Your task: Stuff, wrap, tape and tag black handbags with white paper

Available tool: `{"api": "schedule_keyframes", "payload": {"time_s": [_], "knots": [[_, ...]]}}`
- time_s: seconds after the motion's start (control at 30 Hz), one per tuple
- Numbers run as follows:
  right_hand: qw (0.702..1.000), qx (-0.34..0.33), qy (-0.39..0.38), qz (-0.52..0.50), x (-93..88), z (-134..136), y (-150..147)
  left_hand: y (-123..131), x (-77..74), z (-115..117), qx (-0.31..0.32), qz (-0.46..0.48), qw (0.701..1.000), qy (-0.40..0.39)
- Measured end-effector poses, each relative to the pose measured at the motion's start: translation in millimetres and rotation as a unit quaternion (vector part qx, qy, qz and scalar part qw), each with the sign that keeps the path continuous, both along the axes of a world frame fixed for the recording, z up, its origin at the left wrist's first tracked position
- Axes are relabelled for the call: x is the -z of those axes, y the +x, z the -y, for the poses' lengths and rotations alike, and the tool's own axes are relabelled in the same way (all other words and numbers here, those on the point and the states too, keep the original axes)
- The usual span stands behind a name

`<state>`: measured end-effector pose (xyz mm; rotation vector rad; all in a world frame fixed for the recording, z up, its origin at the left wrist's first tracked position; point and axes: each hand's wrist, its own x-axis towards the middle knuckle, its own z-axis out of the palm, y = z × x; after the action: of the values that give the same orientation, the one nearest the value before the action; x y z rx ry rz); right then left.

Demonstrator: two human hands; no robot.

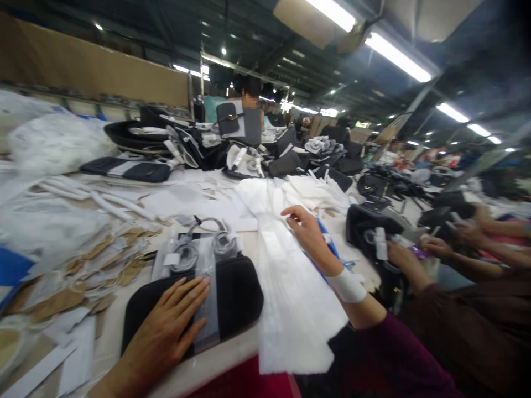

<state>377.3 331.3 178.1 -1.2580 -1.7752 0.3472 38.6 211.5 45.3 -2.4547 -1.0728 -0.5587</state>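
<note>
My left hand [172,320] lies flat with fingers stretched out on a black bag [236,296] at the table's near edge. A clear plastic sleeve [205,260] holding metal hardware lies across the bag, partly under my fingers. My right hand [305,229] reaches forward onto a stack of white tissue sheets [290,298], fingers curled at the top sheet's far end. A white band wraps that wrist. Blue handles [327,249] show just beyond the wrist.
Black bags [240,121] and white wrapping pile up at the table's far side. Brown paper scraps [83,276] litter the left. Another person's hands [404,257] work on a black bag [365,226] at my right.
</note>
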Motion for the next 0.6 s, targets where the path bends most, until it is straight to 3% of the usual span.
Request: {"api": "schedule_keyframes", "payload": {"time_s": [0.1, 0.17, 0.23, 0.33, 0.43, 0.6], "knots": [[0.978, 0.186, -0.064, -0.064, 4.2, 23.9, 107.1, -5.4, 12.7, -10.9, 0.024, 0.019, 0.999, 0.026], [0.965, 0.227, -0.109, -0.078, 10.4, 43.9, 155.3, -7.2, 18.9, -17.1, 0.042, 0.035, 0.998, 0.036], [0.957, 0.214, -0.171, -0.096, 17.3, 61.5, 180.3, -7.3, 21.6, -20.4, 0.052, 0.044, 0.997, 0.042], [0.952, 0.153, -0.233, -0.130, 27.0, 75.5, 186.7, -5.4, 20.2, -20.0, 0.049, 0.042, 0.997, 0.044], [0.949, 0.114, -0.247, -0.163, 35.0, 71.0, 178.9, -3.0, 16.0, -17.2, 0.048, 0.039, 0.997, 0.036], [0.937, 0.145, -0.244, -0.202, 42.1, 49.3, 171.2, -1.8, 13.0, -16.6, 0.047, 0.035, 0.998, 0.030]]}}
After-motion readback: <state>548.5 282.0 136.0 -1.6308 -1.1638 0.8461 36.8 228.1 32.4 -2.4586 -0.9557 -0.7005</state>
